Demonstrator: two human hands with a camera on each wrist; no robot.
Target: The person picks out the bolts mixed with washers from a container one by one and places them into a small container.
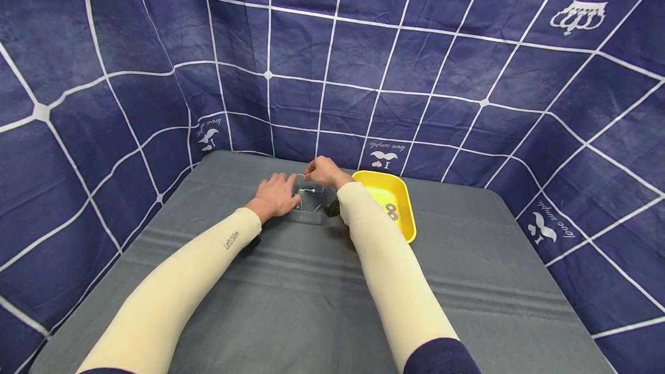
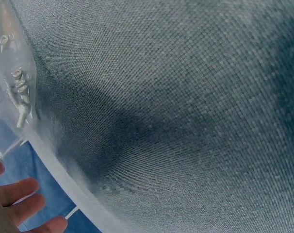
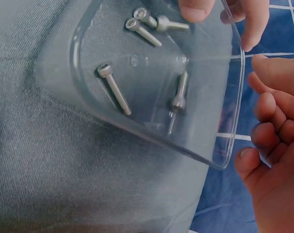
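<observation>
The right hand (image 1: 324, 171) has its fingers curled in beside the tray's far rim; whether it pinches anything I cannot tell. The left hand (image 1: 275, 195) lies at the tray's other side, fingers extended and spread, thumb over the inside. Between them, the clear tray (image 1: 306, 217), smooth and round-cornered, sits on the table near its far edge. Silvery metal screws (image 3: 117, 92) with cylindrical socket heads lie scattered across its glossy floor. A glossy yellow bin (image 1: 381, 189) stands right of it on grey woven cloth (image 1: 270, 305), before creased blue fabric (image 1: 395, 62) with white gridlines.
</observation>
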